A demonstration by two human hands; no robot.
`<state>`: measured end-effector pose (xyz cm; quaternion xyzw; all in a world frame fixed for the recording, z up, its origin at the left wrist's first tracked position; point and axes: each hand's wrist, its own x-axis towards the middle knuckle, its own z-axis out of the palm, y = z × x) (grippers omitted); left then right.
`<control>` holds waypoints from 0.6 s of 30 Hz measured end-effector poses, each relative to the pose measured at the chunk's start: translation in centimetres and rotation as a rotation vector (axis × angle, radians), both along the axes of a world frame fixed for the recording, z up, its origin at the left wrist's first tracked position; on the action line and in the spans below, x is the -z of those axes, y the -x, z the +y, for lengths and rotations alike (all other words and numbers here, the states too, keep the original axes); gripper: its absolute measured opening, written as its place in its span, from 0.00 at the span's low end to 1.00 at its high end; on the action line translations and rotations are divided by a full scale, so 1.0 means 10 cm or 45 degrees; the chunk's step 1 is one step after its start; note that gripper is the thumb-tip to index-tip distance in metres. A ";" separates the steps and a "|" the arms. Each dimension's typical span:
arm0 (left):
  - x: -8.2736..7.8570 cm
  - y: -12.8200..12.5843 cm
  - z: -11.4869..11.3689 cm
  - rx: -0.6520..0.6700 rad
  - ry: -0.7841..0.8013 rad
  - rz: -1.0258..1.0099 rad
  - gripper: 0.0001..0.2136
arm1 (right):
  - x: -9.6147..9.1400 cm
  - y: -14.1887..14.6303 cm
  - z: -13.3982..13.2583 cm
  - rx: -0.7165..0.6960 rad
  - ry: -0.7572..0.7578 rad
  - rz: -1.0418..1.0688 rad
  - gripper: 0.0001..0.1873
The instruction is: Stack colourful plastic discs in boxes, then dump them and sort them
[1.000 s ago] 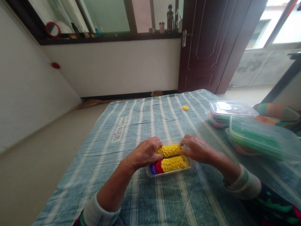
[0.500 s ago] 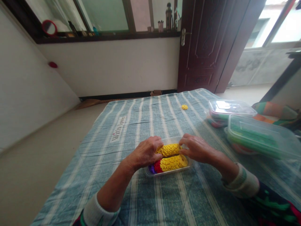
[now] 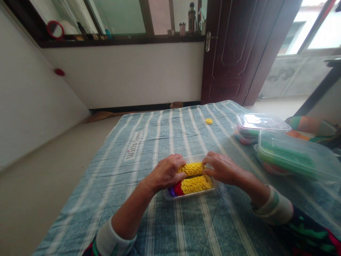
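Observation:
A clear plastic container (image 3: 170, 197) stands on the striped cloth in front of me. Inside lie two rows of round crocheted-looking pieces. The near row has yellow pieces (image 3: 195, 185), then red pieces (image 3: 179, 188) and purple pieces (image 3: 172, 192) at its left end. Between my hands runs the far row of yellow pieces (image 3: 192, 169). My left hand (image 3: 170, 171) closes on this row's left end, and my right hand (image 3: 220, 167) closes on its right end. Both hands reach into the container, and their fingers partly hide the row's ends.
A single yellow round piece (image 3: 209, 121) lies on the cloth (image 3: 170, 135) beyond the container. To the right are a lidded clear box (image 3: 262, 122) and a larger clear box (image 3: 295, 153) with green and reddish contents. A door (image 3: 231, 53) and a wall stand behind.
Almost nothing differs. My left hand has shifted very slightly to the right along the far yellow row; my right hand stays at its end.

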<state>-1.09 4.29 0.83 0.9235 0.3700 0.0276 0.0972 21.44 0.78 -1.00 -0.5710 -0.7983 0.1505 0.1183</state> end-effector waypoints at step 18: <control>-0.02 0.00 0.01 -0.008 0.112 -0.083 0.07 | -0.04 0.00 -0.01 -0.002 0.021 -0.007 0.10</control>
